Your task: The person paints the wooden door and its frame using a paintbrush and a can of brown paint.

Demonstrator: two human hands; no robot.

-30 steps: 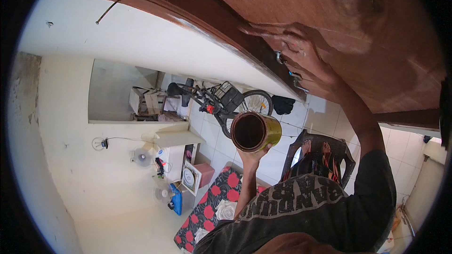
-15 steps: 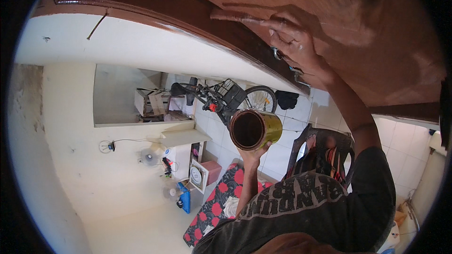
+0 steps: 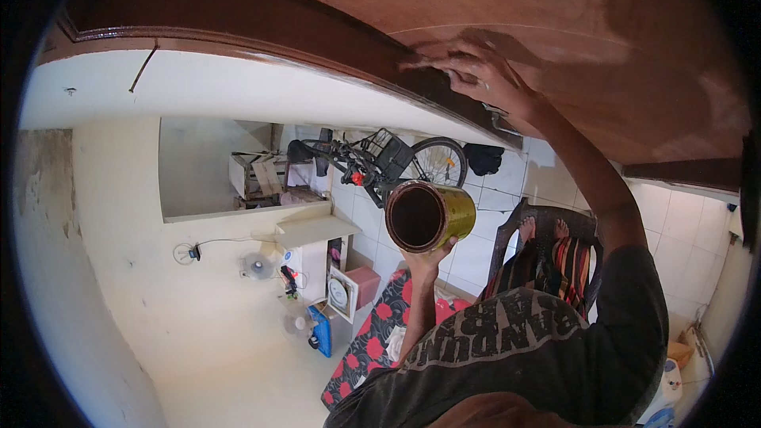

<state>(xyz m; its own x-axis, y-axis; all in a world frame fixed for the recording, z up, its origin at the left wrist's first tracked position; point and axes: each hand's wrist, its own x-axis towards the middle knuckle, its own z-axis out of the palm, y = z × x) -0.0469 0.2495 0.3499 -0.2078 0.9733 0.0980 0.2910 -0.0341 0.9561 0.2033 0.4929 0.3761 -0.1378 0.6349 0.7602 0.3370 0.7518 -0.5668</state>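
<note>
A yellow-green paint can [image 3: 458, 218], brown inside and round its rim, is held up by my left hand [image 3: 429, 260], with fingers closed round its lower side. The can's mouth faces the camera. Up at the wooden door [image 3: 634, 40], my right hand [image 3: 487, 79] is closed on a paintbrush [image 3: 424, 62] coated in brown. The brush tip rests at the dark brown frame [image 3: 317, 22], where wood panel and frame meet. My right fingers partly hide its handle.
My bare feet stand on a dark plastic chair [image 3: 507, 230]. Below are a bicycle [image 3: 388, 157] and a black bundle [image 3: 482, 159] on white floor tiles. A red-flowered mattress [image 3: 380, 325], a fan [image 3: 258, 266] and a blue crate [image 3: 320, 331] lie to the left. A nail [image 3: 143, 70] juts from the wall.
My right hand and the paintbrush have moved right and slightly nearer along the frame. My left hand holds the can in nearly the same place. The view has shifted a little.
</note>
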